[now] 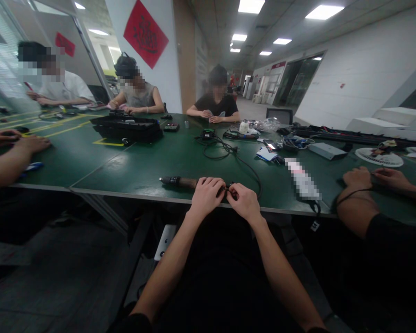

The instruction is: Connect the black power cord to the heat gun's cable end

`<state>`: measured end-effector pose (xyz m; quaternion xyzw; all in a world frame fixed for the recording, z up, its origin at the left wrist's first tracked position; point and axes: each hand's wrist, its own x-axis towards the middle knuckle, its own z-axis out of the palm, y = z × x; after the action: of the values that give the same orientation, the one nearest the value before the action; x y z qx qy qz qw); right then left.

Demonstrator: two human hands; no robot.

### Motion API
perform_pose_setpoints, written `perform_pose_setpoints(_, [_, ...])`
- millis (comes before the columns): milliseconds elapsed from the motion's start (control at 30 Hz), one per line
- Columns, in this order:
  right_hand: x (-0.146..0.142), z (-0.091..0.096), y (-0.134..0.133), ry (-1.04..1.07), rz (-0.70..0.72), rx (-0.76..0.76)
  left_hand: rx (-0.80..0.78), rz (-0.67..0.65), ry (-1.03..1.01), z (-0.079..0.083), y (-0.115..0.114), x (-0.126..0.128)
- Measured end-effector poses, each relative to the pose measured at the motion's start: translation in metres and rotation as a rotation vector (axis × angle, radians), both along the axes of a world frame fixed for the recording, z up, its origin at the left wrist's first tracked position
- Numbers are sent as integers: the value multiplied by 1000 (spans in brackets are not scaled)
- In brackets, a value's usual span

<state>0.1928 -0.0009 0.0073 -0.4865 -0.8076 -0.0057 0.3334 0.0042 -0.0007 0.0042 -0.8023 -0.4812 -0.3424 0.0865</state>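
Note:
An electric screwdriver (pixel 180 181) lies lengthwise along the near edge of the green table, its dark tip pointing left. My left hand (pixel 208 195) is wrapped over the rear part of its body. Just to the right, my right hand (pixel 244 201) pinches a small dark piece at the tool's back end, apparently the end of the black cable (pixel 258 178); the fingers partly hide it. This cable curves behind my right hand and leads back to a black power box (pixel 208 134) further up the table.
A black tray (pixel 126 129) stands at the back left. Wires, plastic bags and electronic parts (pixel 244 132) lie at the back right, near a white box (pixel 327 151) and a round white grille (pixel 379 157). Co-workers' hands rest on both sides; three people sit opposite.

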Motion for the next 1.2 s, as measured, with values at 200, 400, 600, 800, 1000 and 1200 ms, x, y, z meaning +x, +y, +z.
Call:
perform_pose_setpoints(200, [0,-1,0,-1,-4,1,2,-6,2,0,0,0])
perform_pose_setpoints(400, [0,-1,1,-4,-1,3,-5,4,-1,-1,1,0])
perform_pose_setpoints(600, [0,-1,1,-2,1,3,0,-14,4,0,-1,-1])
perform_pose_setpoints(800, [0,-1,1,-7,1,6,4,-4,-5,1,-1,0])
perform_pose_setpoints(1000, [0,-1,1,-6,0,4,2,-20,6,1,-1,-1])
perform_pose_setpoints(1200, [0,-1,1,-6,0,1,4,-2,-3,0,-1,0])
